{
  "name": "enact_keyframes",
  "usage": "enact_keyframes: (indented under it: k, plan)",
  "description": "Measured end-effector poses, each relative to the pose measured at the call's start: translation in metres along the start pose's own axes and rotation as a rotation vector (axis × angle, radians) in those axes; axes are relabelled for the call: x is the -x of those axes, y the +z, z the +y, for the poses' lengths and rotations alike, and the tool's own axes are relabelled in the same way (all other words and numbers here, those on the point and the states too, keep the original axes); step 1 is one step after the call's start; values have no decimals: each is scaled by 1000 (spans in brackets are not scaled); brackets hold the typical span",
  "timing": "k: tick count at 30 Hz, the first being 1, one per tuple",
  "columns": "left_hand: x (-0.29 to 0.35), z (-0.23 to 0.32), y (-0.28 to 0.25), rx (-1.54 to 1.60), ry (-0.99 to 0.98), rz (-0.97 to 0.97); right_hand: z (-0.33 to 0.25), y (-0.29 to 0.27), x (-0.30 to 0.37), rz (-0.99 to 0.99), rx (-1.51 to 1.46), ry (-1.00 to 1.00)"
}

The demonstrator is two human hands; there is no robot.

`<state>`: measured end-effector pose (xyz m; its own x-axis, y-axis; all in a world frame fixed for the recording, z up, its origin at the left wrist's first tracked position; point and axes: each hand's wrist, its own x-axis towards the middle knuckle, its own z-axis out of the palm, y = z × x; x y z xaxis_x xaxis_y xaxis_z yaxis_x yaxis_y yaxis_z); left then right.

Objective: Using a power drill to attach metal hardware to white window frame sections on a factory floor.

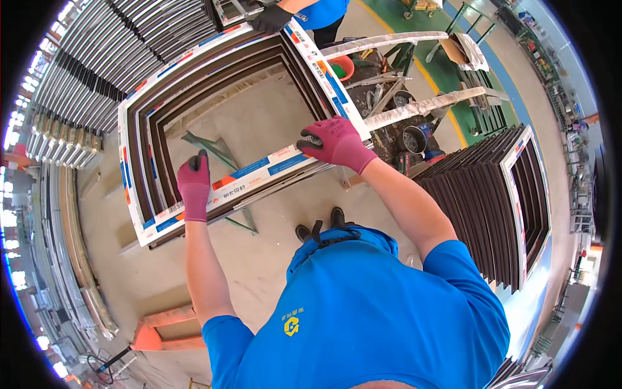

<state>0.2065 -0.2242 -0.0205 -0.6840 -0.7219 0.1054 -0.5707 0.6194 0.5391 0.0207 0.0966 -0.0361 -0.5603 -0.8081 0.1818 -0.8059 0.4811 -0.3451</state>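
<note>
A rectangular window frame [256, 176], covered in white film with blue and orange patches, lies on top of several dark brown frames [154, 165]. My left hand [194, 185], in a maroon glove with dark fingertips, is closed on its near rail, left of the middle. Closer to the right corner, my right hand [334, 142] in a matching glove grips the same rail, fingers curled over the inner edge. Parts of both hands' fingers are hidden behind the rail. Across the frame, a co-worker's black-gloved hand [272, 19] rests at the far rail.
Wrapped support arms [424, 107] extend to the right above a cluttered cart with a red bowl [341, 67]. A stack of dark frames [476, 207] stands at right. Metal profiles [129, 45] fill the far left. An orange stand [165, 329] is on the floor at lower left.
</note>
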Motion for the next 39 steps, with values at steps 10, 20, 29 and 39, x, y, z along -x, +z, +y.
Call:
enact_keyframes:
  k: [10, 20, 29, 39]
  plan:
    - [0, -1, 5, -137, 16, -15, -5, -9, 2, -7, -25, 29]
    - [4, 6, 3, -214, 7, -51, -3, -7, 3, 64, -20, -19]
    - [3, -1, 1, -133, -26, -5, -11, -8, 2, 84, -17, -58]
    - [22, -57, -38, 394, -17, 324, -25, -16, -1, 156, -34, -78]
